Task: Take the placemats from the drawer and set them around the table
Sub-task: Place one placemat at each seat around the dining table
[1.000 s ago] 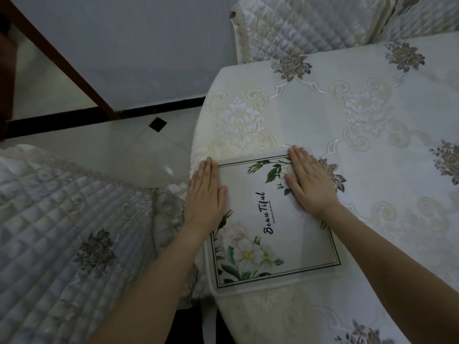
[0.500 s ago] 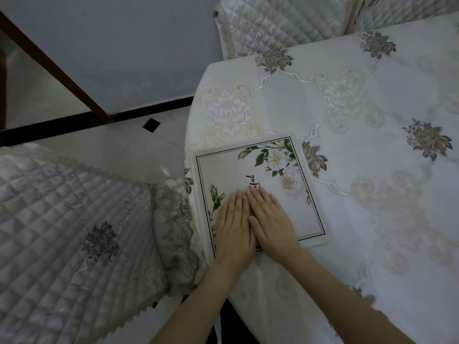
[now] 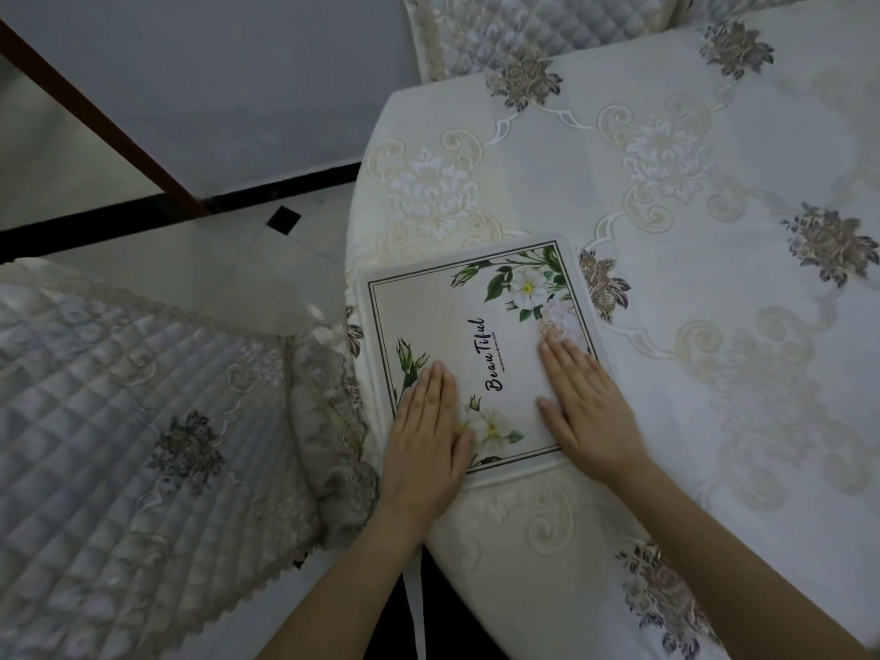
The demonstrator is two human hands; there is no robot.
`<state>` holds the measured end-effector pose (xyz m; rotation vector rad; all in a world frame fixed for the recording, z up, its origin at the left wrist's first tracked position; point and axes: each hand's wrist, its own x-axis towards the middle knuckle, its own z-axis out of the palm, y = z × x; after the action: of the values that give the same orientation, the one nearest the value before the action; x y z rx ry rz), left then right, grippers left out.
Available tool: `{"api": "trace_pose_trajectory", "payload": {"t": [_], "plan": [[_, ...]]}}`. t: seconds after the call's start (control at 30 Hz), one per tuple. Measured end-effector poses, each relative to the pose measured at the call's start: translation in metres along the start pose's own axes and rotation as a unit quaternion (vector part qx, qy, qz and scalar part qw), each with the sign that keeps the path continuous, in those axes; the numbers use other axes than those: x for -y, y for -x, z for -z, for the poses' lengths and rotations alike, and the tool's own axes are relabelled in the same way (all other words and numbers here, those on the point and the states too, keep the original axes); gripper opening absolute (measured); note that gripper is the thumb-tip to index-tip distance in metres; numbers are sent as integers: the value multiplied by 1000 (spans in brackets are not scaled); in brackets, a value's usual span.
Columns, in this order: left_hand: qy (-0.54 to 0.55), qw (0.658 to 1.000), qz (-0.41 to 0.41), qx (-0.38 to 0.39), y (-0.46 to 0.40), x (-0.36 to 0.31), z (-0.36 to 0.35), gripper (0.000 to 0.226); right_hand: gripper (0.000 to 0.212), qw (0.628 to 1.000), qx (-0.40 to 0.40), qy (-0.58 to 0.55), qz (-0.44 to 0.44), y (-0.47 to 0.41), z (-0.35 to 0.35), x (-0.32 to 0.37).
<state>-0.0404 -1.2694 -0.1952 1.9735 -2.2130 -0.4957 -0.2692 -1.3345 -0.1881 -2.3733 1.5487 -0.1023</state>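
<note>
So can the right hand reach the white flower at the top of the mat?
Probably yes. The right hand lies flat on the placemat, fingertips just below the white flower, and nothing sits between them.

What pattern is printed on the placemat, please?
White flowers with green leaves, a thin dark border and black script on the cream placemat, in the head view.
</note>
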Motion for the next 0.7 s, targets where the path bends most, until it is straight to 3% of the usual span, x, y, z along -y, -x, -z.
{"api": "trace_pose_trajectory", "payload": {"t": [0.43,0.7], "plan": [[-4,1000,-12,-11,17,31,5,65,61,999,-32,2,-7,4,-3,-10],[-41,998,0,37,16,25,22,66,64,1000,12,12,-10,4,6,-7]]}}
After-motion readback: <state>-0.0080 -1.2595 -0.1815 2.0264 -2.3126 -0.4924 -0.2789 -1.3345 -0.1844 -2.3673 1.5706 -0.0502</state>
